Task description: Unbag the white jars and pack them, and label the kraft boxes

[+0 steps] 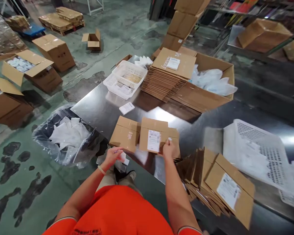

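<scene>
My left hand [113, 156] is closed around some white paper slips [122, 157] just off the table's near edge; a thin purple item shows at its fingers. My right hand [169, 149] is closed over a flat cardboard carton [174, 135], with a small white sticker [170, 139] at its fingertips. Beside that hand, a white printed label [153, 141] lies on another flat carton [143, 130]. Farther left rests a third flat carton [123, 133], nearest to my left hand. What lies under my right palm is hidden.
A bagged bin [63, 153] of white scraps stands left of the metal table [93, 107]. Behind are white baskets [126, 78], a label stack [126, 108] and piled flat cartons [161, 81]. Labelled cartons [218, 186] and a white basket [257, 153] occupy the right side.
</scene>
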`<state>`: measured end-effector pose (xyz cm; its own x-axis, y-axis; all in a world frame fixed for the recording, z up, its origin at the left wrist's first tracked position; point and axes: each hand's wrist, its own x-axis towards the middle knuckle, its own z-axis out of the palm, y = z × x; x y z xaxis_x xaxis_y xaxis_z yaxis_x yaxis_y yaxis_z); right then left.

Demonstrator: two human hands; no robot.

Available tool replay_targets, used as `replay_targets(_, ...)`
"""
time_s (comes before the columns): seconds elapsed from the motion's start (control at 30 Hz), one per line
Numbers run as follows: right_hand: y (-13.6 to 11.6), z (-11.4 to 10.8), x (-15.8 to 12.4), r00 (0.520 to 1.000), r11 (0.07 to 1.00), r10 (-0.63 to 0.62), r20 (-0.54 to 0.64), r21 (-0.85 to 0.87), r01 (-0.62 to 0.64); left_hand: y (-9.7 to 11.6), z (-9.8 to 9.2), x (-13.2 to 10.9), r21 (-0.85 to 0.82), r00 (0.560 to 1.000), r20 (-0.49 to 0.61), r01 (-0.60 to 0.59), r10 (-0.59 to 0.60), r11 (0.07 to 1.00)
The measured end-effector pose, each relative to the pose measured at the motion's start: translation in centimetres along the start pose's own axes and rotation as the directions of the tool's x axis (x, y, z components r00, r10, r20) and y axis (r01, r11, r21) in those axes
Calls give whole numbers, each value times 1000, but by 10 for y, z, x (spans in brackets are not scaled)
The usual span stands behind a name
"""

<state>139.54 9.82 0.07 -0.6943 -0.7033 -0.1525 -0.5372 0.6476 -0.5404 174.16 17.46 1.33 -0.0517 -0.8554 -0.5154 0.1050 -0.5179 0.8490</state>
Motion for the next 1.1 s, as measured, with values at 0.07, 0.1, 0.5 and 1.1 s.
replay_targets(0.07,2,-23,-4,995,999,-48,-88,-15,47,6,-9,-12,-46,1000,18,12,-11,999)
replay_targets(0.1,-1,-25,-17,989,990,-137,-61,9,138,10,-13,-17,-90,999,49,25,-21,996)
replay_targets(0.5,-47,87,-225,509,736,-564,650,676,-47,19,-67,-16,-325,873,-388,170,-295,930)
replay_targets(1.1,-40,90,-211,708,724,-632,315,566,394,-2,-30,12,167,992,-126,50,-28,985)
